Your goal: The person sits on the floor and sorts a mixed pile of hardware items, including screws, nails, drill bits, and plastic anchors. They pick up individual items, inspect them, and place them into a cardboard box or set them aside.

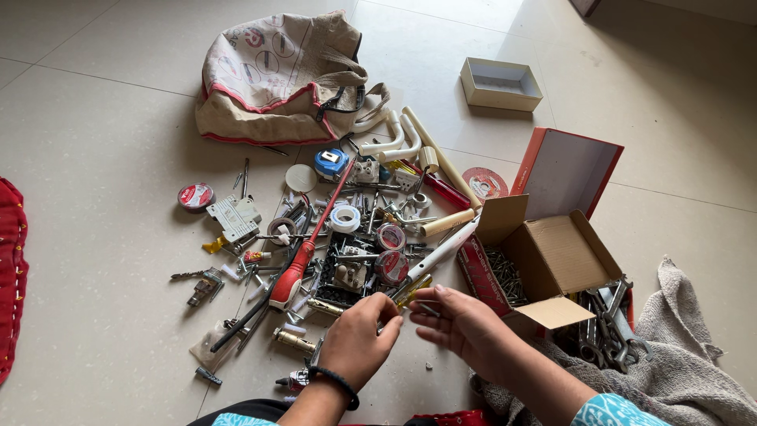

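Both hands are meeting low in the view, above the near edge of a heap of small hardware on the tiled floor [118, 102]. The left hand [359, 339], wearing a dark band at the wrist, is curling into a loose fist, its fingertips pinching something too small to make out. The right hand [461, 322] is reaching in from four o'clock, palm turned inward, fingers half bent and loosely spread; whether it is gripping anything cannot be told.

Directly at twelve o'clock from the hands, one red-handled screwdriver [293, 272] is lying aslant across the heap. At two o'clock, one open cardboard box [556, 252] is holding a pile of screws [505, 276]. At three o'clock, several wrenches [607, 323] are resting on one grey cloth [678, 363]. At eleven o'clock, well apart, one beige cloth bag [276, 79] is slumping, and one small empty tray [501, 83] is sitting at one o'clock.
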